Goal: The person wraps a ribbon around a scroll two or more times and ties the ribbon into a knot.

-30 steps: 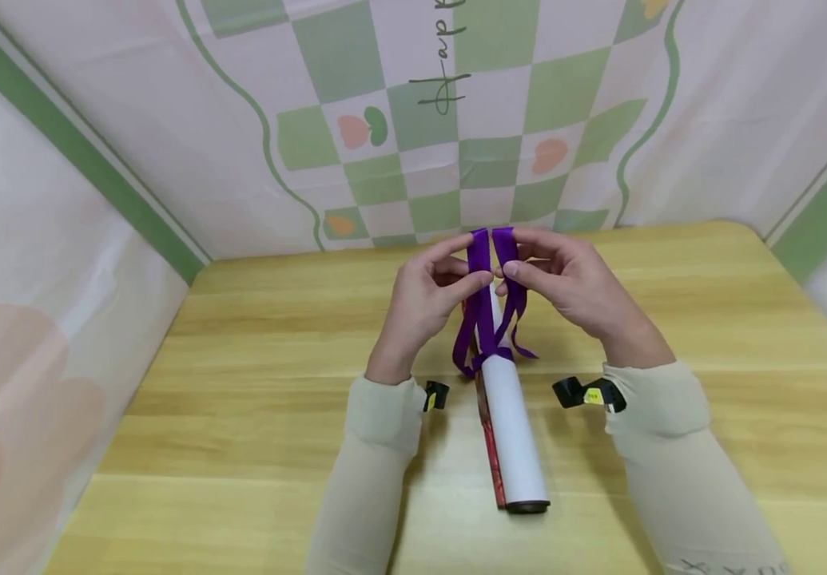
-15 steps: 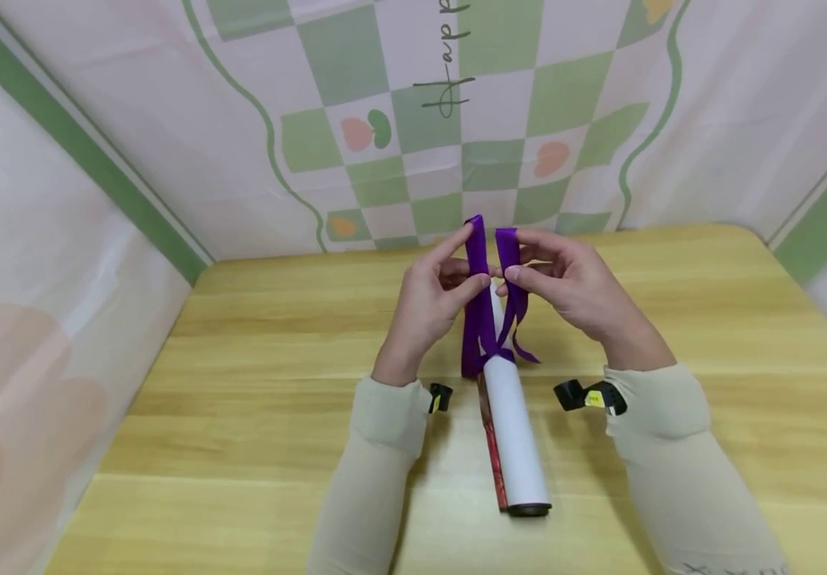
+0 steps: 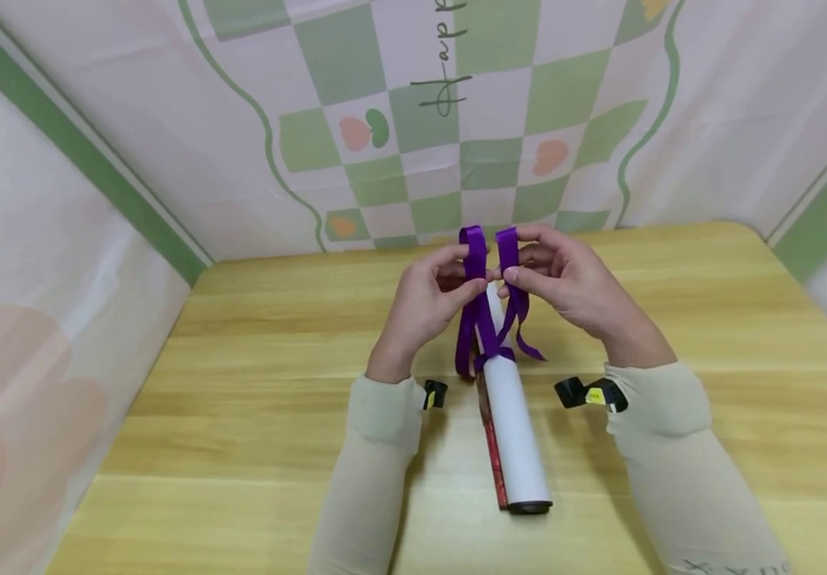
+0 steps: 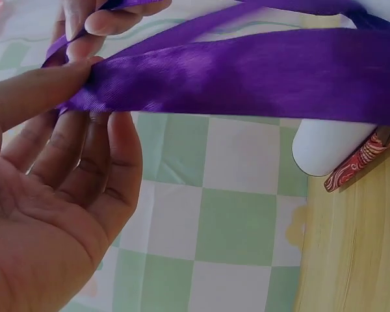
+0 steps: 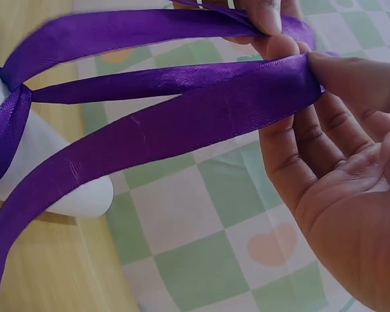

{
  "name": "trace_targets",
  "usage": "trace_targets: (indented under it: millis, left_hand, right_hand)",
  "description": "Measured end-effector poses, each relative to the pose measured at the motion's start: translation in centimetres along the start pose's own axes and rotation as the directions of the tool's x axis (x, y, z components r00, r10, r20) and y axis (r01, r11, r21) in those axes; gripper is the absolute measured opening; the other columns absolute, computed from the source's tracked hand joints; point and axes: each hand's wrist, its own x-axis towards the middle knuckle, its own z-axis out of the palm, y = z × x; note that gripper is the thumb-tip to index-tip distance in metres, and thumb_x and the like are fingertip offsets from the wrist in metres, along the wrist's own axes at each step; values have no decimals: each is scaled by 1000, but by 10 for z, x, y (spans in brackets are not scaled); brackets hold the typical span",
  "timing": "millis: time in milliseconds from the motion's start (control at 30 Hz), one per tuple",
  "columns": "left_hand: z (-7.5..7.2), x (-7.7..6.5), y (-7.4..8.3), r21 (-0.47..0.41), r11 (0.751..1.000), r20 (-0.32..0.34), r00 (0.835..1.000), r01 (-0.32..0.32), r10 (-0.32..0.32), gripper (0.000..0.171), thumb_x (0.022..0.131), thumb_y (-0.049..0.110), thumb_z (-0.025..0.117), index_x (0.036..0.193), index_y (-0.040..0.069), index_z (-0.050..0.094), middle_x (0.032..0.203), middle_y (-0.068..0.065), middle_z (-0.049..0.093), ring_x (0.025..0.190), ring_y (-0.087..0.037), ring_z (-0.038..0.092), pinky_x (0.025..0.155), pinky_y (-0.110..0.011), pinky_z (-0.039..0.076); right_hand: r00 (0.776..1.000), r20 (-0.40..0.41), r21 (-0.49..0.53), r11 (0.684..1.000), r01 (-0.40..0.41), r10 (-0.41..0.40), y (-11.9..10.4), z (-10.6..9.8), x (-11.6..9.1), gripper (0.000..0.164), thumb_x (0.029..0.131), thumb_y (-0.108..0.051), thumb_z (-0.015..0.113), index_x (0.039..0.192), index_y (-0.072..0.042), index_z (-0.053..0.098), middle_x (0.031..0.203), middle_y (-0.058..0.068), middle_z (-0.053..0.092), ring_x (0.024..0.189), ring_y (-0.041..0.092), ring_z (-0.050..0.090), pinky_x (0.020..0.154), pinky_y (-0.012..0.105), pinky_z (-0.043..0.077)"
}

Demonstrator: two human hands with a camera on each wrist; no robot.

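A white paper scroll with a dark end lies lengthwise on the table, a red patterned strip along its left side. Purple ribbon is wrapped and crossed around the scroll's middle, and its two lengths rise toward the hands. My left hand pinches the left length between thumb and fingers, with a loop standing up above the fingertips. Opposite it, my right hand pinches the other length, folded over at the top; its loose tail hangs down on the right. The fingertips of both hands are close together above the scroll.
The wooden table extends to both sides of the scroll. Behind it hangs a green-and-white checked cloth, with another pale cloth panel at the left. Each wrist carries a small black camera.
The left hand's index finger lifted its ribbon upward, then came lower, leaving a rounded loop at the top. My right hand has stayed nearly still, with its ribbon tail swinging slightly right.
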Motion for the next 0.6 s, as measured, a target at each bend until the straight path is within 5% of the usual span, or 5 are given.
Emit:
trace_targets:
  millis: [233, 400, 600]
  left_hand:
    - [1, 1, 0, -29, 999, 6, 1000, -24, 25, 31, 91, 33, 60, 111, 10, 69, 92, -2, 69, 75, -12, 61, 66, -26, 50]
    - [0, 1, -2, 0, 999, -25, 999, -33, 33, 35, 94, 22, 58, 126, 8, 62, 92, -7, 70, 73, -15, 60, 65, -23, 49]
    - [0, 0, -3, 3, 999, -48, 998, -37, 37, 43, 95, 26, 57, 136, 15, 56, 86, -5, 69, 59, -17, 50, 51, -24, 38]
  right_hand:
    - [1000, -8, -21, 1000, -6, 5, -1, -1, -2, 46, 94, -16, 57, 136, 0, 47, 101, 7, 68, 81, 21, 68, 79, 25, 53]
    - [1000, 0, 15, 1000, 13, -13, 0, -1, -1, 47, 94, -13, 55, 137, 3, 46, 101, 7, 71, 82, 20, 68, 78, 26, 54]
    - [999, 15, 32, 998, 50, -50, 3, 0, 1, 43, 94, -11, 55, 135, 1, 49, 101, 6, 70, 81, 21, 67, 75, 26, 54]
